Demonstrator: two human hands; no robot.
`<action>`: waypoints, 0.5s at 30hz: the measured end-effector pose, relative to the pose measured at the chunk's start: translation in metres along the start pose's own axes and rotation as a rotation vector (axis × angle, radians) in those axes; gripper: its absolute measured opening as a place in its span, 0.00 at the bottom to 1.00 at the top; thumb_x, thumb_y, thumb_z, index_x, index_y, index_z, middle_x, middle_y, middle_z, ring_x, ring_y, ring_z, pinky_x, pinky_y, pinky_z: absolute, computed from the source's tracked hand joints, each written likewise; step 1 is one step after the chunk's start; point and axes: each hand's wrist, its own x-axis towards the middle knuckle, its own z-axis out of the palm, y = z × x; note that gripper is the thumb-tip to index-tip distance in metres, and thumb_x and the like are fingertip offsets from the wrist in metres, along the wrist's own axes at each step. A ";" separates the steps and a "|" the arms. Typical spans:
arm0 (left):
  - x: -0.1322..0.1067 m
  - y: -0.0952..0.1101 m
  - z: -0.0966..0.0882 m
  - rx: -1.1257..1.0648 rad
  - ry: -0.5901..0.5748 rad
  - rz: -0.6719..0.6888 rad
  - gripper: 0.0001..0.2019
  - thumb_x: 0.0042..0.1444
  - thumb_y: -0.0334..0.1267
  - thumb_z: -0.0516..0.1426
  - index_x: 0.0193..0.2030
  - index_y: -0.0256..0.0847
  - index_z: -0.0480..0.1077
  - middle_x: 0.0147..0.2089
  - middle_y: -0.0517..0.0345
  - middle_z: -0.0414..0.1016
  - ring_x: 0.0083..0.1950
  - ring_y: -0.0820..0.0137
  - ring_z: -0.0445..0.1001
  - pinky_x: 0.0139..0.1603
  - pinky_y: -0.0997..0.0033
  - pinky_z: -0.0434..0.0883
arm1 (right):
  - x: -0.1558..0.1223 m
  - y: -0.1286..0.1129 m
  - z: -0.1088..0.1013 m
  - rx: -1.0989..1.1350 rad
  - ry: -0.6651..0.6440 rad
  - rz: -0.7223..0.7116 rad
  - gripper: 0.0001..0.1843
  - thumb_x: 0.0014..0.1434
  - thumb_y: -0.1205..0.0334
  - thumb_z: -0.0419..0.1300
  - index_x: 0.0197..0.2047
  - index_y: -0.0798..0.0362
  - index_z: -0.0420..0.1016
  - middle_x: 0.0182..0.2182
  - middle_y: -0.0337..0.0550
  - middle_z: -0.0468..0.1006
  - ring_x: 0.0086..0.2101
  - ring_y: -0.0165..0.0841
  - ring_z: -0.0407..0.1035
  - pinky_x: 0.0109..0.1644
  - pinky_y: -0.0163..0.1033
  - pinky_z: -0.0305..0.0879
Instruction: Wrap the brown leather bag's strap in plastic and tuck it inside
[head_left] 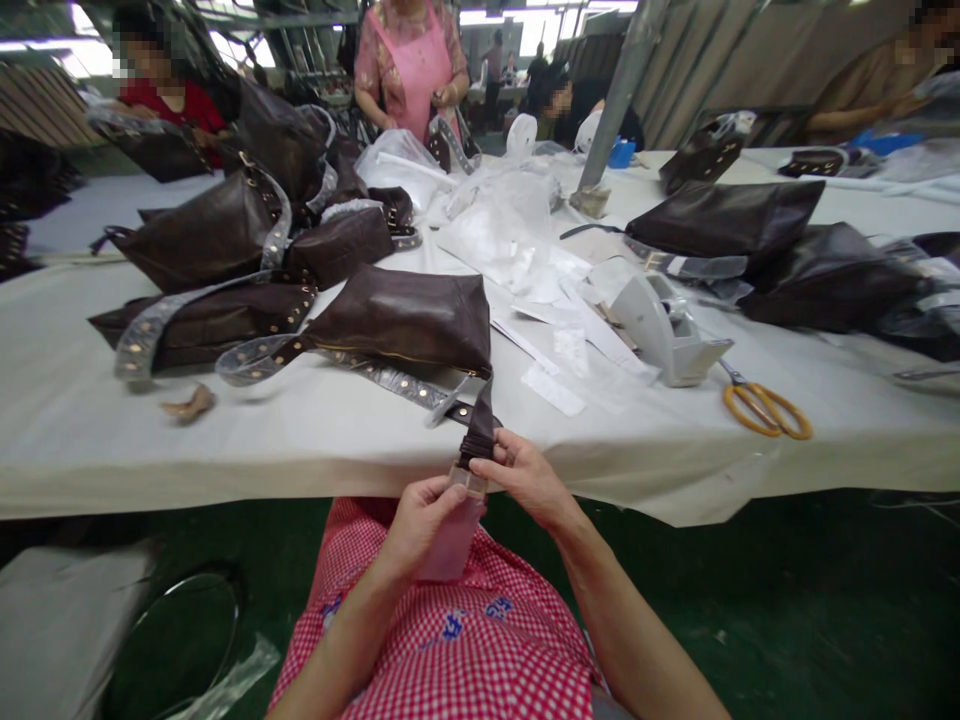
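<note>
A dark brown leather bag (412, 310) lies near the table's front edge, its short strap (482, 405) hanging toward me. My right hand (529, 475) pinches this strap beside its dark folded loops. Just below, my left hand (420, 515) grips a clear plastic film (454, 540) at the strap's end, thumb on top. Whether a buckle sits under the film I cannot make out. Another strap (397, 380), studded with brass rivets and wrapped in plastic, runs along the bag's front edge.
Several more brown bags (202, 230) are heaped at the left, others (727, 220) at the right. A grey tape dispenser (664, 330) and orange-handled scissors (765, 408) lie right of centre. Crumpled plastic bags (502, 220) cover the middle. Across the table stands a person in a pink apron (412, 60).
</note>
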 end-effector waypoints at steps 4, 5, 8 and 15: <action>0.001 0.000 -0.002 -0.018 0.002 -0.007 0.17 0.45 0.46 0.67 0.36 0.33 0.79 0.33 0.50 0.81 0.32 0.68 0.75 0.36 0.73 0.69 | -0.001 -0.001 -0.005 -0.054 -0.020 0.014 0.21 0.52 0.43 0.64 0.36 0.53 0.73 0.31 0.40 0.77 0.32 0.32 0.69 0.37 0.36 0.66; 0.001 0.000 -0.003 -0.017 0.004 -0.003 0.16 0.45 0.45 0.66 0.36 0.33 0.79 0.33 0.50 0.81 0.32 0.68 0.75 0.36 0.72 0.69 | -0.001 -0.001 -0.007 -0.078 -0.011 0.007 0.21 0.53 0.42 0.63 0.35 0.54 0.73 0.30 0.39 0.76 0.31 0.31 0.68 0.37 0.36 0.65; 0.001 0.000 -0.004 -0.007 -0.009 0.003 0.15 0.45 0.44 0.66 0.37 0.34 0.79 0.34 0.51 0.81 0.33 0.68 0.76 0.37 0.73 0.69 | 0.001 0.001 -0.012 -0.150 0.025 -0.021 0.20 0.52 0.43 0.63 0.32 0.54 0.74 0.27 0.37 0.73 0.29 0.29 0.65 0.35 0.34 0.62; 0.003 0.002 -0.003 -0.003 -0.056 -0.003 0.13 0.46 0.41 0.66 0.36 0.34 0.79 0.34 0.53 0.81 0.33 0.70 0.75 0.37 0.75 0.68 | 0.002 -0.001 -0.012 -0.052 0.105 0.002 0.19 0.47 0.47 0.68 0.31 0.54 0.71 0.21 0.35 0.71 0.24 0.27 0.62 0.31 0.34 0.59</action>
